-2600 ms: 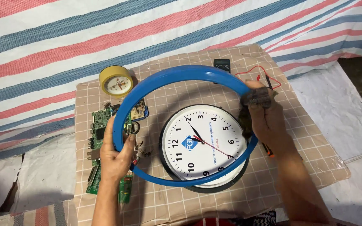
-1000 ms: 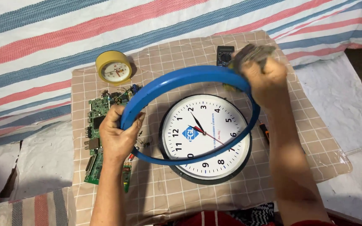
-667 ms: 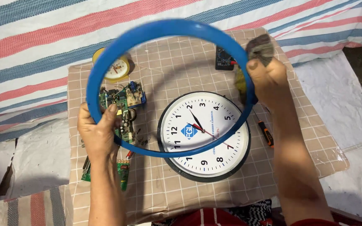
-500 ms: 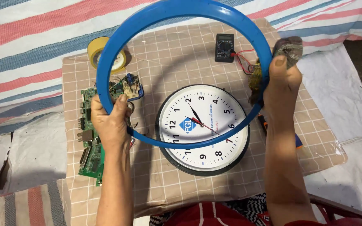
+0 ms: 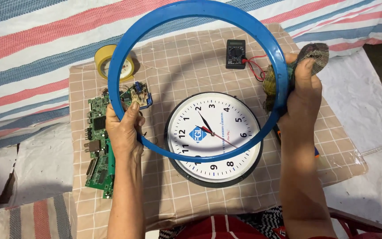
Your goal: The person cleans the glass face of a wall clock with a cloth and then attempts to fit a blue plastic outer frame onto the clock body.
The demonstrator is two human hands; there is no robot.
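Observation:
My left hand [image 5: 124,129] grips the lower left of a large blue plastic ring [image 5: 186,9], held up above the table. My right hand [image 5: 303,90] holds a crumpled multicoloured cloth [image 5: 312,53] pressed against the ring's right side. Below the ring lies a round wall clock [image 5: 213,138] with a white face and black rim, flat on the beige checked mat [image 5: 177,66].
A green circuit board [image 5: 97,146] lies left of my left hand, with a small board [image 5: 140,94] above it. A yellow tape roll [image 5: 104,59] sits at the mat's back left. A black multimeter [image 5: 235,53] with red leads rests at the back. Striped tarpaulin [image 5: 32,40] surrounds the mat.
The blue ring has been lifted off the clock and raised toward the camera. My right hand with the cloth has slid along the ring's right side.

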